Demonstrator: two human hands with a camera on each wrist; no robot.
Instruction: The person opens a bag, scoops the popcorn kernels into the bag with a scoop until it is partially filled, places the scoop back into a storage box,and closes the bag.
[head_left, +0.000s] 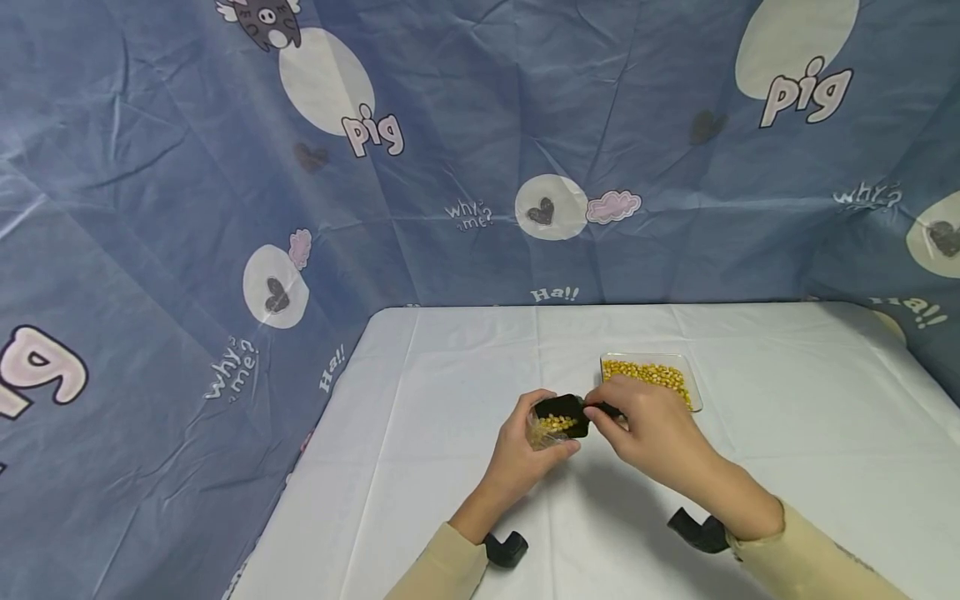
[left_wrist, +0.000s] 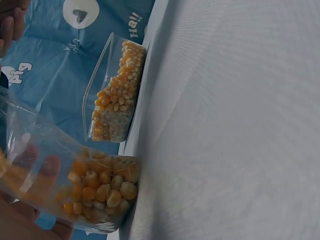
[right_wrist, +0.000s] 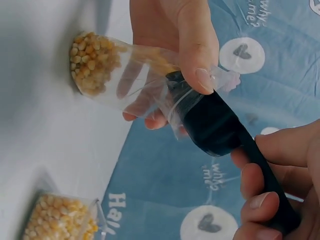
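While the left hand curls thumb and fingers round a clear plastic bag, the right hand grips the handle of a black scoop, fingers wrapped. Both hands are closed on their items, just below center in the head view. Scoop front sits in the bag mouth; the right wrist view shows that overlap, left thumb beside the scoop's edge. Only the head view shows corn kernels in the scoop; right wrist gets its outer side. Left wrist gives the best look at the bag's bottom: kernels packed there, lower left of frame. Clear rectangular container, also with kernels, is on the white-covered desk, right of center in the head view, partly behind the right hand. Left wrist shows the kernels heaped unevenly inside it. Blue printed cloth fills the head view's upper half.
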